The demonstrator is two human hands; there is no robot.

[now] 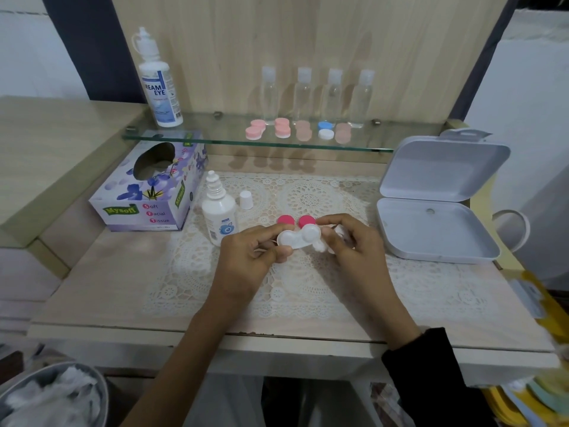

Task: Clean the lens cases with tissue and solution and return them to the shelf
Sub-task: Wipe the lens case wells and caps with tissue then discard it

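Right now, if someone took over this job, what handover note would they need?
Left hand grips the open white lens case at its left well. Right hand pinches a tissue wad against the right well.
Its two pink caps lie on the lace mat behind it; the small solution bottle stands uncapped nearby.
Done: five capped cases sit on the glass shelf; whether cleaned, cannot tell.
Left: finish wiping, screw caps on, shelve it.

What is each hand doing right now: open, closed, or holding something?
Left hand: grips the lens case by one end.
Right hand: pinches a wad of tissue at the case's other end.
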